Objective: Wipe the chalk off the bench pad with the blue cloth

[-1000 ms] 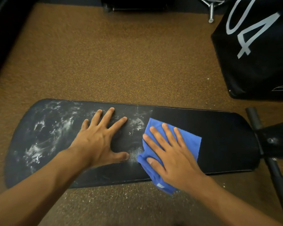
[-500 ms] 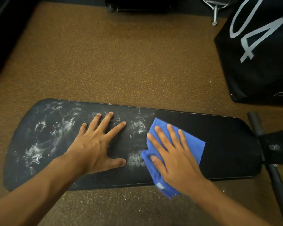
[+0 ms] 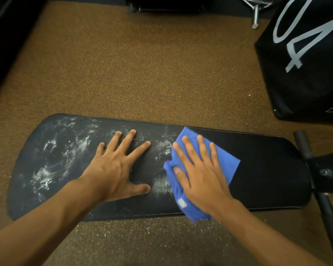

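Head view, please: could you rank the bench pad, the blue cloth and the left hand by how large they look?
1. bench pad
2. blue cloth and left hand: look alike, and the cloth is partly covered, so unranked.

A gym floor area is indicated. The ground is covered with speckled brown rubber flooring [image 3: 142,73], of the kind laid in weight rooms. A black padded bench pad [image 3: 267,169] is seen low in the view, smeared with white chalk [image 3: 46,169] toward its left end. Black foam-covered roller bars [image 3: 304,144] are fixed on a metal frame at its right end. A large black soft box [image 3: 306,64], printed with pale numerals "04", is set at upper right. More dark equipment is glimpsed along the top edge, too cropped to be identified.
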Demonstrator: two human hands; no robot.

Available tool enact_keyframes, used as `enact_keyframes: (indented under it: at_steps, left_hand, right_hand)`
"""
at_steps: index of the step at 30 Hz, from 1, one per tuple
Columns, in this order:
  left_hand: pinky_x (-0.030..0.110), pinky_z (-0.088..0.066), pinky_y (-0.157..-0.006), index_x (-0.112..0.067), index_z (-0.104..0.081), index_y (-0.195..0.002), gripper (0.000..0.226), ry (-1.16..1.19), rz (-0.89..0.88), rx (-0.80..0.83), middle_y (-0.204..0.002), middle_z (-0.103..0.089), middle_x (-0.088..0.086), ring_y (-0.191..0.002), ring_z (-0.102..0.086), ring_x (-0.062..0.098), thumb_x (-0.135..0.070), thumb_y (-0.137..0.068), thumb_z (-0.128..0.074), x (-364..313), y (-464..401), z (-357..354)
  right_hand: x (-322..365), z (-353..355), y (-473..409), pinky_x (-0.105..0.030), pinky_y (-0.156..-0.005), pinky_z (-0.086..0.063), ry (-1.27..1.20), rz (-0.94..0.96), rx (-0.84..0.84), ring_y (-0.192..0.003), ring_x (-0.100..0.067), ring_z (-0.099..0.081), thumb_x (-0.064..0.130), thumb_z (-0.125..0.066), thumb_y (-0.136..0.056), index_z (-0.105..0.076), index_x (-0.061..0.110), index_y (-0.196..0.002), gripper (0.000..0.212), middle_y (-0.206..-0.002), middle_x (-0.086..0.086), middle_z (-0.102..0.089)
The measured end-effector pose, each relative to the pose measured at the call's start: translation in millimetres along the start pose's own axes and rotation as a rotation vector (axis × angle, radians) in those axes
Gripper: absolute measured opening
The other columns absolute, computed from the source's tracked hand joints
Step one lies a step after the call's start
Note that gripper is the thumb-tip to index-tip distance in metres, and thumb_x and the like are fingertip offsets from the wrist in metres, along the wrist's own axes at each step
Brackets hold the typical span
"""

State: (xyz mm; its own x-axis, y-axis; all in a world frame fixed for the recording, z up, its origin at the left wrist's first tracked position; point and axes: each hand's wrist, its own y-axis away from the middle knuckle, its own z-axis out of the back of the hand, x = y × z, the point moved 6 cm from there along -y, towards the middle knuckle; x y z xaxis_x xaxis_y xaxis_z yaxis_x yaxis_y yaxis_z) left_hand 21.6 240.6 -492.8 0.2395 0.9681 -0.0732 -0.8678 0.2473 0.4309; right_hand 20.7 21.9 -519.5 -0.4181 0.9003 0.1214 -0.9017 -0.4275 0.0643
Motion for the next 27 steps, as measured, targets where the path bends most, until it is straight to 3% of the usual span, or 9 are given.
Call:
enact_keyframes:
  at_steps: [5, 12, 16, 20, 23, 27]
  left_hand:
    - [0.061, -0.012, -0.121, -0.049, 0.022, -0.15, 0.116, 0.0, 0.004, 0.032, -0.164, 0.028, -0.002, -0.153, 0.017, 0.032, -0.098, -0.062, -0.037, -1.0, -0.3, 1.1]
    - [0.062, -0.015, -0.12, -0.05, 0.019, -0.15, 0.118, -0.003, 0.008, 0.026, -0.165, 0.023, -0.002, -0.153, 0.012, 0.032, -0.099, -0.055, -0.03, -0.4, -0.4, -0.5]
    - [0.061, -0.016, -0.12, -0.05, 0.019, -0.15, 0.118, -0.009, 0.009, 0.012, -0.165, 0.023, -0.002, -0.153, 0.011, 0.032, -0.099, -0.055, -0.031, 0.1, -0.6, -0.9]
    - [0.062, -0.015, -0.12, -0.05, 0.02, -0.15, 0.117, -0.006, 0.001, 0.01, -0.165, 0.025, -0.002, -0.153, 0.013, 0.033, -0.099, -0.059, -0.034, 0.3, -0.5, -1.1]
    - [0.063, -0.013, -0.12, -0.05, 0.021, -0.15, 0.116, 0.006, -0.003, 0.012, -0.165, 0.026, -0.002, -0.153, 0.015, 0.033, -0.098, -0.06, -0.035, 0.6, -0.5, -1.3]
    - [0.063, -0.012, -0.121, -0.049, 0.02, -0.151, 0.116, 0.01, -0.005, 0.01, -0.165, 0.026, -0.002, -0.153, 0.015, 0.033, -0.097, -0.061, -0.036, 0.3, -0.9, -2.2]
  right_hand:
    - [-11.9, 2.9, 33.5, -0.055, -0.126, -0.013, 0.059, 0.282, 0.052, -0.159, -0.031, -0.01, 0.051, -0.029, -0.108, -0.026, 0.029, -0.163, 0.059, -0.17, -0.001, -0.022]
    - [-16.8, 1.0, -24.8, -0.06, -0.125, -0.01, 0.005, -0.082, 0.003, -0.158, -0.037, -0.009, 0.049, -0.02, -0.104, -0.023, 0.028, -0.163, 0.063, -0.171, -0.003, -0.022]
    - [10.0, -4.1, 15.3, -0.059, -0.124, -0.015, 0.019, 0.123, 0.03, -0.158, -0.035, -0.008, 0.049, -0.027, -0.107, -0.023, 0.026, -0.163, 0.061, -0.171, -0.002, -0.02]
    - [-9.9, 1.6, 47.5, -0.054, -0.125, -0.016, 0.051, 0.264, 0.052, -0.159, -0.03, -0.009, 0.049, -0.03, -0.108, -0.025, 0.027, -0.163, 0.059, -0.171, -0.002, -0.021]
    - [-31.7, 4.0, 28.1, -0.053, -0.125, -0.013, 0.032, 0.178, 0.028, -0.158, -0.031, -0.014, 0.047, -0.03, -0.107, -0.027, 0.029, -0.162, 0.058, -0.169, -0.002, -0.026]
    - [-35.8, 2.4, -34.1, -0.055, -0.126, -0.007, -0.015, -0.121, -0.004, -0.157, -0.035, -0.014, 0.049, -0.016, -0.104, -0.025, 0.028, -0.162, 0.062, -0.17, -0.003, -0.025]
